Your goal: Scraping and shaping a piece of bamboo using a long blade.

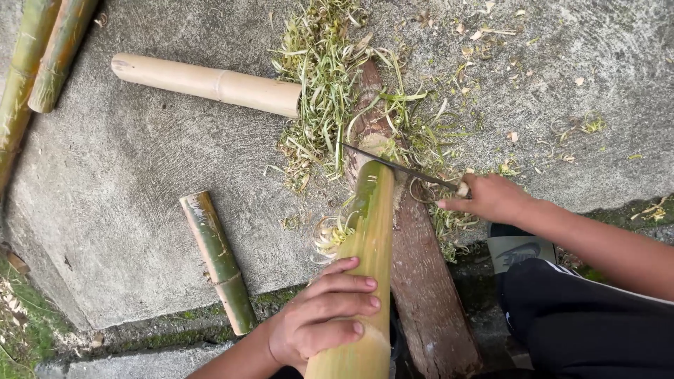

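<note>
Left hand [319, 319] at six o'clock clamps the half-peeled bamboo pole [365, 260]; right hand [491, 198] at three o'clock grips a knife [397, 167] laid across its tip, over a wooden plank [425, 281]; a glancing blade could likely slip toward the bracing fingers; green shavings [330, 77] at twelve

Rough concrete slab [140, 210] bearing a wooden plank [428, 295]; left of that plank, green shavings [323, 77] (curled), a pale bamboo length [203, 83], a short green piece [217, 260]
</note>
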